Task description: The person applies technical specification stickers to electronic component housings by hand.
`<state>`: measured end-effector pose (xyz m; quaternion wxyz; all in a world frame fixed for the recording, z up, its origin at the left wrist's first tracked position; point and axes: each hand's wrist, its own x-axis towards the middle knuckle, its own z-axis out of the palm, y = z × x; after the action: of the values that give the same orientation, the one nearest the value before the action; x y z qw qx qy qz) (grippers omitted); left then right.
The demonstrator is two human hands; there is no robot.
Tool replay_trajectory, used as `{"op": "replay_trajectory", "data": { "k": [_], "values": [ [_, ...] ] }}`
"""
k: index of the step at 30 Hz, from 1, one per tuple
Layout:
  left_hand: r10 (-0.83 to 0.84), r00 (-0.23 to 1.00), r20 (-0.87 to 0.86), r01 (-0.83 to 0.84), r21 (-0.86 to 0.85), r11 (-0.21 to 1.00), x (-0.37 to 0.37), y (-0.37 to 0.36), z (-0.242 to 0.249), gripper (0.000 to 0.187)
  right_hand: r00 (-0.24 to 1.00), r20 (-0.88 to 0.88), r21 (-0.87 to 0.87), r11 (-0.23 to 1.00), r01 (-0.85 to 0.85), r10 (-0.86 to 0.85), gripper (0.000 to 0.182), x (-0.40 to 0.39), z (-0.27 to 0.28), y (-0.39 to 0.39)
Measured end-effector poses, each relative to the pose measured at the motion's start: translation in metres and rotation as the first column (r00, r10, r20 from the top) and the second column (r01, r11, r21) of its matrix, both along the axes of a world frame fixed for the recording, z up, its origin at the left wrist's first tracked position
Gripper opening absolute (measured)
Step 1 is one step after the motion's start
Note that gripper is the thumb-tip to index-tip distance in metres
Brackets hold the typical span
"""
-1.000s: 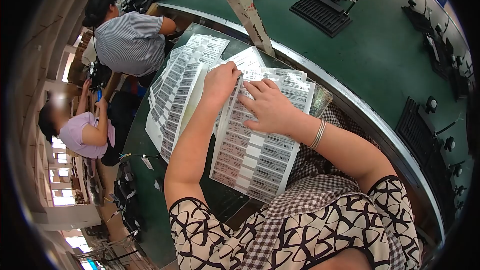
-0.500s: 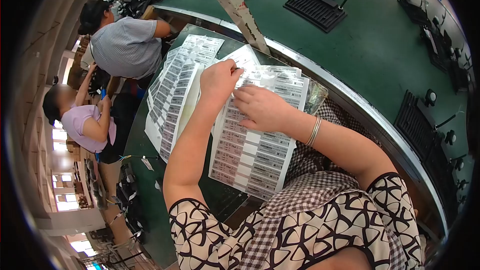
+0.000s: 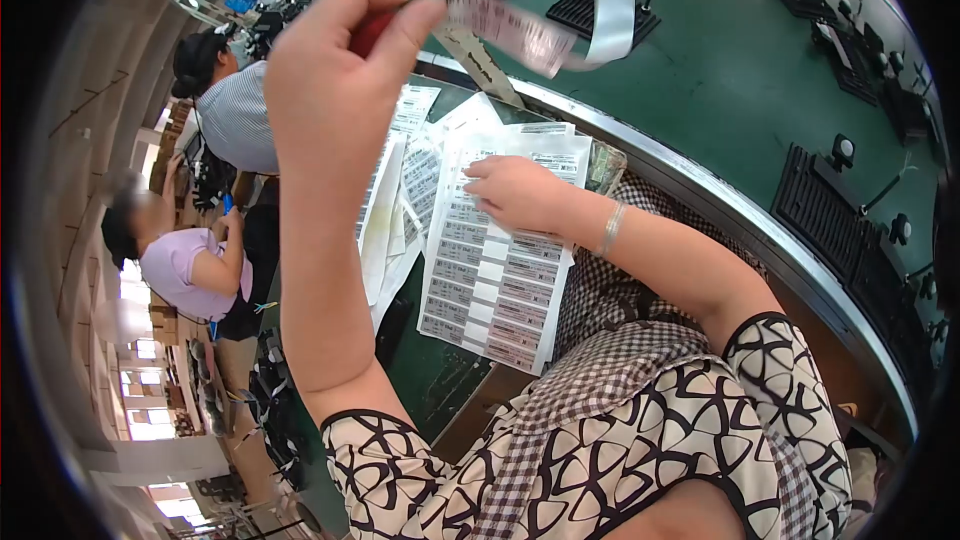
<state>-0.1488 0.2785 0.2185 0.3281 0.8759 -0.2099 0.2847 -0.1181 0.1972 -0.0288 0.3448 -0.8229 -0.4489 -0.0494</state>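
Raised at the upper left, my left hand (image 3: 335, 75) pinches one end of a printed label strip (image 3: 508, 30). The strip trails to the right in the air, and its far end curls over to a pale blank side. Something dark red shows between the fingers of that hand; I cannot make out what it is. My right hand (image 3: 525, 195) lies with fingers spread on the upper part of a label sheet (image 3: 488, 305). Rows of printed labels run down this sheet, which rests on other sheets. More label sheets (image 3: 375, 230) lie to the left, partly behind my left forearm.
A chipped metal post (image 3: 485, 68) rises behind the sheets. Past a metal rail (image 3: 700, 200), a green surface (image 3: 690, 90) carries several black slatted fixtures (image 3: 820, 210). Two people, one in a striped shirt (image 3: 235, 115), one in a lilac top (image 3: 190, 265), are at the left.
My left hand has risen from the sheet toward the upper left and now holds a label strip in the air. My right hand stays on the sheet. The view has shifted slightly.
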Motion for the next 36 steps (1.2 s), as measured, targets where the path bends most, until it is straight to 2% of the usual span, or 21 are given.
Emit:
{"op": "replay_trajectory", "data": {
  "k": [1, 2, 3, 4, 5, 6, 8, 12, 13, 17, 18, 21, 23, 25, 36],
  "values": [
    [0.042, 0.997, 0.068, -0.051, 0.13, 0.99, -0.005, 0.002, -0.005, 0.018, 0.931, -0.361, 0.204, 0.969, 0.143, -0.061, 0.038, -0.01, 0.014, -0.012],
    [0.076, 0.988, 0.136, -0.109, 0.25, 0.962, -0.009, 0.003, -0.011, 0.018, 0.734, -0.679, 0.328, 0.882, 0.339, -0.029, 0.036, -0.027, 0.035, -0.035],
    [0.038, 0.983, 0.182, -0.096, 0.321, 0.942, -0.016, 0.001, -0.019, 0.017, 0.448, -0.89, 0.35, 0.756, 0.553, 0.084, 0.035, -0.039, 0.043, -0.056],
    [-0.007, 0.975, 0.222, -0.082, 0.389, 0.918, -0.023, -0.004, -0.028, 0.017, 0.26, -0.894, 0.436, 0.569, 0.697, 0.366, 0.045, -0.041, 0.03, -0.075],
    [-0.061, 0.966, 0.253, -0.064, 0.457, 0.887, -0.032, -0.012, -0.039, 0.017, 0.213, -0.833, 0.463, 0.433, 0.773, 0.511, 0.051, -0.053, 0.024, -0.096],
    [-0.148, 0.964, 0.223, 0.026, 0.471, 0.882, -0.04, -0.023, -0.05, 0.015, 0.193, -0.74, 0.463, 0.281, 0.84, 0.644, 0.057, -0.066, 0.021, -0.112],
    [-0.249, 0.964, 0.093, 0.148, 0.588, 0.795, -0.06, -0.043, -0.077, 0.016, 0.193, -0.634, 0.476, 0.181, 0.861, 0.748, 0.062, -0.081, 0.017, -0.13],
    [-0.406, 0.91, -0.079, 0.379, 0.552, 0.743, -0.082, -0.072, -0.111, 0.02, 0.166, -0.487, 0.403, 0.052, 0.914, 0.857, 0.063, -0.098, 0.013, -0.15],
    [-0.427, 0.898, -0.103, 0.413, 0.53, 0.741, -0.083, -0.076, -0.113, 0.02, 0.2, -0.557, 0.386, 0.039, 0.922, 0.806, 0.063, -0.099, 0.014, -0.153],
    [-0.48, 0.853, -0.204, 0.519, 0.417, 0.746, -0.075, -0.084, -0.113, 0.019, 0.274, -0.603, 0.485, 0.072, 0.872, 0.749, 0.066, -0.102, -0.001, -0.167],
    [-0.484, 0.844, -0.231, 0.536, 0.382, 0.753, -0.071, -0.085, -0.114, 0.019, 0.259, -0.597, 0.476, 0.076, 0.876, 0.759, 0.066, -0.102, -0.002, -0.169],
    [-0.408, 0.872, -0.272, 0.483, 0.332, 0.81, -0.052, -0.087, -0.13, 0.02, 0.196, -0.614, 0.435, 0.121, 0.892, 0.765, 0.066, -0.107, 0.005, -0.172],
    [-0.323, 0.874, -0.363, 0.437, 0.296, 0.85, -0.042, -0.09, -0.141, 0.022, 0.191, -0.629, 0.464, 0.168, 0.87, 0.753, 0.066, -0.11, 0.006, -0.174],
    [-0.317, 0.869, -0.38, 0.43, 0.261, 0.864, -0.037, -0.09, -0.155, 0.02, 0.187, -0.658, 0.49, 0.226, 0.842, 0.729, 0.068, -0.111, 0.004, -0.175],
    [-0.285, 0.859, -0.425, 0.379, 0.154, 0.913, -0.033, -0.079, -0.186, 0.018, 0.165, -0.663, 0.462, 0.226, 0.858, 0.73, 0.068, -0.11, 0.0, -0.17]
  ]
}}
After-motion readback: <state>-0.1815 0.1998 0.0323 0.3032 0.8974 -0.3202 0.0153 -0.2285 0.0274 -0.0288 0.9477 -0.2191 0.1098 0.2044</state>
